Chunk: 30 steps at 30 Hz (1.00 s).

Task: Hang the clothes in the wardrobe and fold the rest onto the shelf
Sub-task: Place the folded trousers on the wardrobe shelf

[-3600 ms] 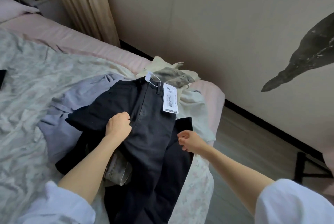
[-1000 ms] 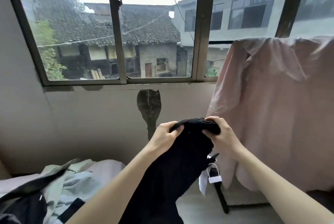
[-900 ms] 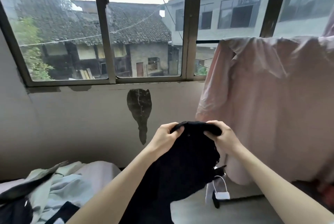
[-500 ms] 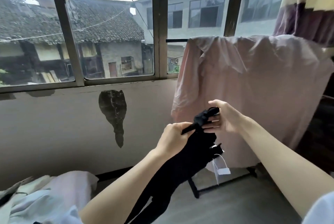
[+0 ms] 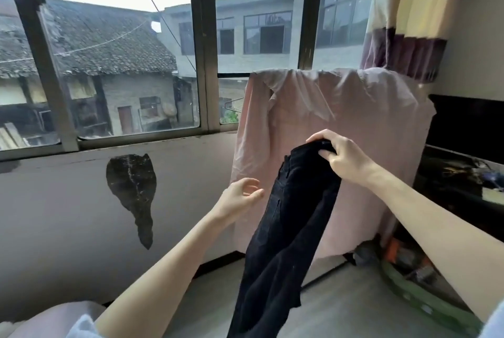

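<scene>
Right hand [image 5: 344, 159] is grasping the black trousers [image 5: 286, 231] at their top; left hand [image 5: 240, 197] is hovering released just beside them.

- Daylight enters through the window [image 5: 122, 65]; overcast sky blown out white.
- Interior evenly lit, shadows soft.
- Wide-angle bending of window frames at the edges.
- Overall slightly soft, compressed detail.

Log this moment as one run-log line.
right hand: grips trousers by the top | left hand: open, off trousers | trousers: hanging before pink cloth
</scene>
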Each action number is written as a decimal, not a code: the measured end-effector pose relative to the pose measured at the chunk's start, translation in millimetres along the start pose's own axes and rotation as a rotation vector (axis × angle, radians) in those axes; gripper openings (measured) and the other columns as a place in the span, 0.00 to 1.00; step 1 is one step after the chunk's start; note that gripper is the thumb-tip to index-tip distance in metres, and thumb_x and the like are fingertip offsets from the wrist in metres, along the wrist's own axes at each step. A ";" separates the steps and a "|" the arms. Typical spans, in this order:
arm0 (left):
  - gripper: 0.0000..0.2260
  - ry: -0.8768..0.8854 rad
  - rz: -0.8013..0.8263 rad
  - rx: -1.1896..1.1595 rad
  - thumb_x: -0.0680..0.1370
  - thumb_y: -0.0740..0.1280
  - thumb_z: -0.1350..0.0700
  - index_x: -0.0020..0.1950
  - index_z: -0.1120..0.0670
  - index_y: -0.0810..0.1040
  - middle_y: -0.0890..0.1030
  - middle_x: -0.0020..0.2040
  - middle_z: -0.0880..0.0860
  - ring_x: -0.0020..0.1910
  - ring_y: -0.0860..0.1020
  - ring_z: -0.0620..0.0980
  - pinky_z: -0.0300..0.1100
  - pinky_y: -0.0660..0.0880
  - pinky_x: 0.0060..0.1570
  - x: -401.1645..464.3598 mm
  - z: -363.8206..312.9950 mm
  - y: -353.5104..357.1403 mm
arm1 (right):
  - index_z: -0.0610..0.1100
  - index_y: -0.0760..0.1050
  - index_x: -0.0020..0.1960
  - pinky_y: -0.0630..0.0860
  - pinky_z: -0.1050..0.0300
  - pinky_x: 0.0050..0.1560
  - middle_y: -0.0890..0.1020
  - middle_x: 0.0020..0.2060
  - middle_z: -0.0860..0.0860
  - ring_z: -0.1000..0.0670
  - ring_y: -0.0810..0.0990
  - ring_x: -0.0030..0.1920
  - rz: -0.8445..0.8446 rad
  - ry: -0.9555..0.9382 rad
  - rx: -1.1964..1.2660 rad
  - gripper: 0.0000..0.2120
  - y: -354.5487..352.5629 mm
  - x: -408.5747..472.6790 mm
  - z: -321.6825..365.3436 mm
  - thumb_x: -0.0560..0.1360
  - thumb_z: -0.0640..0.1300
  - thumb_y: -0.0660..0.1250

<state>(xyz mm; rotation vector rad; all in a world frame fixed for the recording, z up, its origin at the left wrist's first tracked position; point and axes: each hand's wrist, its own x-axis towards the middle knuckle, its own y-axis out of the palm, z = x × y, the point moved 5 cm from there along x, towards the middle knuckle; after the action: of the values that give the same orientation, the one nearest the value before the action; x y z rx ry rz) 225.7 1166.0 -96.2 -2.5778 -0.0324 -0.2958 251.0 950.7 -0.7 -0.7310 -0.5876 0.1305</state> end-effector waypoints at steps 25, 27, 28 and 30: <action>0.14 -0.130 0.512 -0.029 0.72 0.71 0.53 0.53 0.59 0.80 0.83 0.46 0.52 0.46 0.83 0.50 0.38 0.79 0.47 53.0 -25.4 125.3 | 0.55 0.78 0.40 0.75 0.69 0.43 0.81 0.37 0.58 0.60 0.79 0.38 -0.446 0.127 0.130 0.23 -128.9 -52.9 -45.7 0.76 0.27 0.57; 0.11 -0.144 0.480 -0.069 0.72 0.70 0.53 0.48 0.59 0.81 0.83 0.40 0.51 0.40 0.83 0.49 0.37 0.77 0.41 54.7 -33.5 126.2 | 0.50 0.78 0.48 0.73 0.67 0.34 0.80 0.38 0.56 0.59 0.75 0.29 -0.479 0.212 -0.004 0.17 -137.5 -61.9 -57.6 0.77 0.30 0.59; 0.10 -0.157 0.464 -0.093 0.72 0.70 0.53 0.47 0.59 0.81 0.83 0.39 0.51 0.37 0.82 0.48 0.37 0.77 0.39 55.4 -37.6 124.7 | 0.47 0.78 0.51 0.69 0.68 0.27 0.79 0.37 0.53 0.59 0.72 0.24 -0.497 0.255 -0.084 0.14 -141.4 -66.7 -63.8 0.77 0.32 0.60; 0.09 -0.210 0.424 -0.166 0.73 0.70 0.53 0.46 0.58 0.81 0.83 0.38 0.52 0.35 0.81 0.48 0.38 0.77 0.39 56.6 -44.3 121.4 | 0.44 0.77 0.54 0.63 0.69 0.21 0.77 0.33 0.49 0.57 0.69 0.20 -0.536 0.324 -0.241 0.10 -144.4 -76.2 -74.5 0.76 0.34 0.62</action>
<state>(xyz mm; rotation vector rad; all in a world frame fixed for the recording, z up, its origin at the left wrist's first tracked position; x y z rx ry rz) 281.9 1037.3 -109.5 -2.6844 0.4740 0.1364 215.8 775.4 15.8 -0.7835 -0.4731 -0.5544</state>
